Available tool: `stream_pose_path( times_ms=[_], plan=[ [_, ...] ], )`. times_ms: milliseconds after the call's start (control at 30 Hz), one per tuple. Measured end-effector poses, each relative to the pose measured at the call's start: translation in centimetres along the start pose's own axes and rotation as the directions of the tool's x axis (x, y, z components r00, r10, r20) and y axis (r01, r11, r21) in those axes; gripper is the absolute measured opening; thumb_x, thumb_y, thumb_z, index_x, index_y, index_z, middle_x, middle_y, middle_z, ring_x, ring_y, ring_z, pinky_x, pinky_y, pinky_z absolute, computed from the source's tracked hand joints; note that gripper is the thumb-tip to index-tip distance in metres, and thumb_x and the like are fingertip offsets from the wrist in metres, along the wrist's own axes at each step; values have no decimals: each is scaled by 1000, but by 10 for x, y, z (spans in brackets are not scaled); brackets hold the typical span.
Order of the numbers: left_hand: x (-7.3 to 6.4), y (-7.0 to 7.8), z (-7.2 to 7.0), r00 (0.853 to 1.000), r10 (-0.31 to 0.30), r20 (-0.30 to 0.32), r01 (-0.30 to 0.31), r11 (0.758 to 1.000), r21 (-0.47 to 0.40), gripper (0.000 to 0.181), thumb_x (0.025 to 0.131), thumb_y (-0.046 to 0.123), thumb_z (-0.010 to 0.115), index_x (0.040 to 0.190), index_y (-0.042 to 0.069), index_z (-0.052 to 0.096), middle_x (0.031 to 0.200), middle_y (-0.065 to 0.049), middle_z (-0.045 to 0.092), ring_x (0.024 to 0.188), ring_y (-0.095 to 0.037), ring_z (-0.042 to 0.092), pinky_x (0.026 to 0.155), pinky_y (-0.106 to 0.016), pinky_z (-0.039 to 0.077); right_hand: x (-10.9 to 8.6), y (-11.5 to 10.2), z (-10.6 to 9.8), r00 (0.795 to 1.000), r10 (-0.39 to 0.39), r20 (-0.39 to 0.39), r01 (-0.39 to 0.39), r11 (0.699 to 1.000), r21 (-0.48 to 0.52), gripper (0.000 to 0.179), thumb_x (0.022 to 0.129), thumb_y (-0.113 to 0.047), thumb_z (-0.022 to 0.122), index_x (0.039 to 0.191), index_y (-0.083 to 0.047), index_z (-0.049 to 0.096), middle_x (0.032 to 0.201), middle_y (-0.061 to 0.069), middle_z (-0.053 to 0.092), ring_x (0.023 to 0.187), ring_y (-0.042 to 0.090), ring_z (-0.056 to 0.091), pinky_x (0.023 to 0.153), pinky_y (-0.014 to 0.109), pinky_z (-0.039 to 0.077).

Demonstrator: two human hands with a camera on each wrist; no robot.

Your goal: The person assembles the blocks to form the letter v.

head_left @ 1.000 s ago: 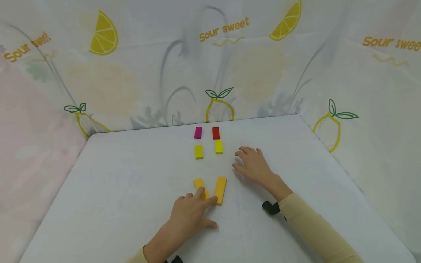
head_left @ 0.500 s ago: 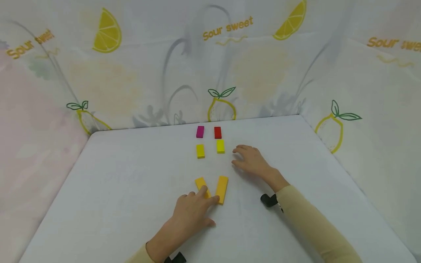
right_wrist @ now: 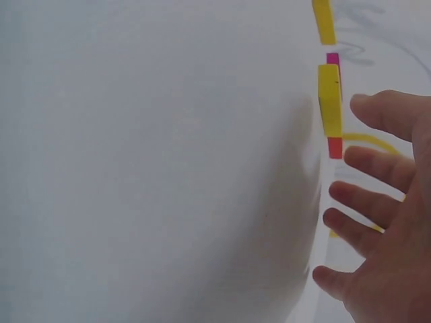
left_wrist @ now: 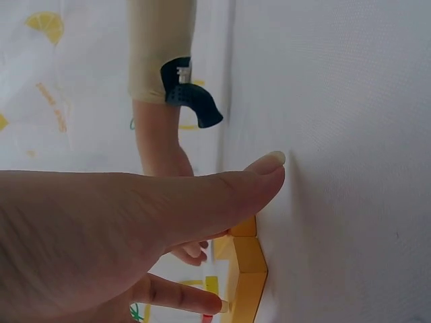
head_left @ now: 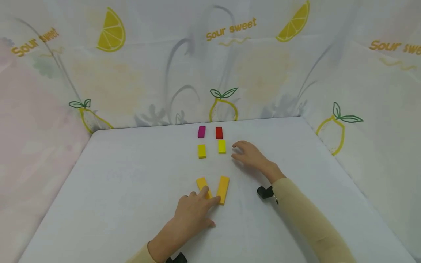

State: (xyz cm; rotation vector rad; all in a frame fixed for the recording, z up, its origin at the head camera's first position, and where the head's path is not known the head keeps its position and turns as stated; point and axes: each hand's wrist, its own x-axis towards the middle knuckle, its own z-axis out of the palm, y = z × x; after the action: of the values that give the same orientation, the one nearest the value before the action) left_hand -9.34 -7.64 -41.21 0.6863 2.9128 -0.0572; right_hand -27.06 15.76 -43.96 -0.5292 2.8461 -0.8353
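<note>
The left hand [head_left: 192, 212], fingers extended, touches two orange blocks [head_left: 223, 187] on the tabletop [head_left: 131, 182]. Only the right wrist view shows every finger of the right hand [right_wrist: 404, 239], spread and holding nothing.

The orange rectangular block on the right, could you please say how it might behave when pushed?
The orange rectangular block looks stiff, given its straight edges and crisp corners. Its flat faces suggest it would slide, not roll, on the white tabletop. The left hand has a fingertip by its near end, where pushing might swivel it.
</note>
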Motion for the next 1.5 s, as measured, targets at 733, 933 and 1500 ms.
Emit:
stream_pose_path(
  times_ms=[733, 933, 1500],
  plan=[
    [-3, 1, 2, 999, -21, 27, 20, 1000, 14, 71, 67, 56, 84, 132, 41, 59, 133, -2, 56, 74, -22, 55, 56, -34, 43, 30, -20, 18, 998, 32, 48, -33, 999, 22, 51, 93, -29, 64, 141, -14, 52, 152, 8, 46, 143, 28, 39, 119, 47, 32],
    [-1, 0, 1, 999, -17, 30, 17, 1000, -13, 70, 68, 54, 85, 132, 41, 59, 133, -2, 55, 72, -20, 51, 55, -33, 42, 36, -23, 23, 998, 51, 37, -50, 998, -39, 47, 93, -30, 66, 136, -15, 55, 152, 6, 45, 142, 26, 41, 118, 45, 34],
    [2, -2, 2, 999, -6, 32, 7, 1000, -21, 68, 70, 54, 84, 132, 42, 59, 133, -1, 55, 73, -20, 51, 56, -32, 42, 43, -29, 21, 998, 34, 58, -31, 999, -40, 40, 91, -19, 64, 130, -11, 54, 141, 8, 55, 131, 26, 48, 116, 42, 38]
  ],
)
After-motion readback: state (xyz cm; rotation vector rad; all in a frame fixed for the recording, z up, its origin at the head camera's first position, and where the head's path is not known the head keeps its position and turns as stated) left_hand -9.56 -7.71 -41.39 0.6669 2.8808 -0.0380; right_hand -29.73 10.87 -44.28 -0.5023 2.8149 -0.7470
